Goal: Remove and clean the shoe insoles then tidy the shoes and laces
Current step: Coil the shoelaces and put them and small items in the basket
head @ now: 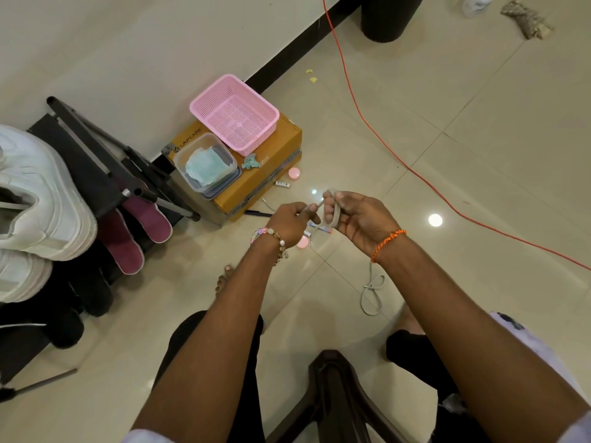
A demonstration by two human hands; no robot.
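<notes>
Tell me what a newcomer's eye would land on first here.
At centre, both hands work a grey lace: the left hand pinches one end, the right hand holds a loop. A pink basket sits on a cardboard box by the wall, and white shoes lie on a black rack at far left.

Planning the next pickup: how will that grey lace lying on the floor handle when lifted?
Likely floppy: the lace on the floor lies in loose loops. Probably very light and flat, so it may need pinching off the glossy tile floor. It could dangle or tangle.
</notes>
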